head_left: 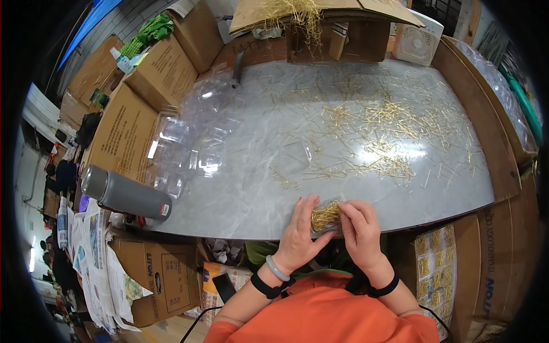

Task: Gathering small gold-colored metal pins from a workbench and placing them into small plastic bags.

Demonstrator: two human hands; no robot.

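A bunch of thin gold wire hooks (326,216) sits between my two hands at the near edge of the table. My left hand (297,237) cups its left side, fingers together along it and thumb curving round the near end. At its right side, my right hand (360,228) is closed, thumb and fingertips pinching at the wires. A clear plastic box may lie round the bunch, but my fingers hide most of that. Beyond my hands, many loose gold hooks (394,126) are scattered over the grey marbled table (240,194).
Clear plastic boxes (189,143) pile up at the left, beside cardboard cartons (123,134). A grey bottle (128,194) lies at the left edge. A carton (366,43) topped with gold wires stands at the back. Low on the right, a carton holds packed boxes of hooks (436,263).
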